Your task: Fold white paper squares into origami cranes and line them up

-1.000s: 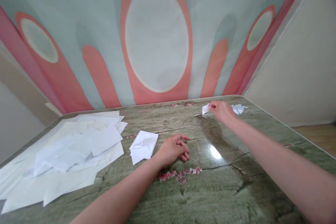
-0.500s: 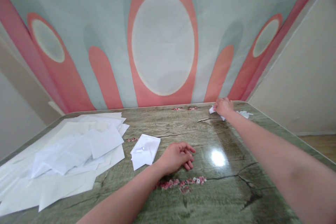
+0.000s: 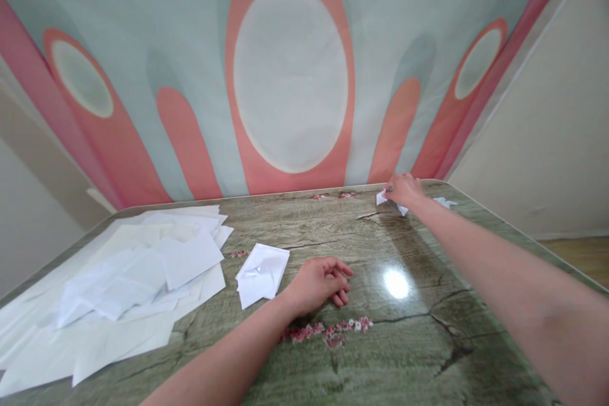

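Observation:
My left hand (image 3: 323, 282) rests on the table with its fingers loosely bent and apart, nothing in it. To its left lies a small stack of folded white paper (image 3: 262, 274). Far back on the right, my right hand (image 3: 403, 190) has its fingers closed on a small piece of folded white paper (image 3: 381, 197), partly hidden by the hand. More folded white paper (image 3: 445, 202) shows just beyond the right wrist.
A wide spread of loose white sheets (image 3: 200, 295) covers the left of the wood-patterned table (image 3: 304, 228). The patterned wall (image 3: 290, 76) rises right behind the table's back edge. A light reflection shines on the tabletop.
My right hand stays at the back right corner with the folded paper, shifting only very slightly. The view has tilted a little. My left hand has not moved.

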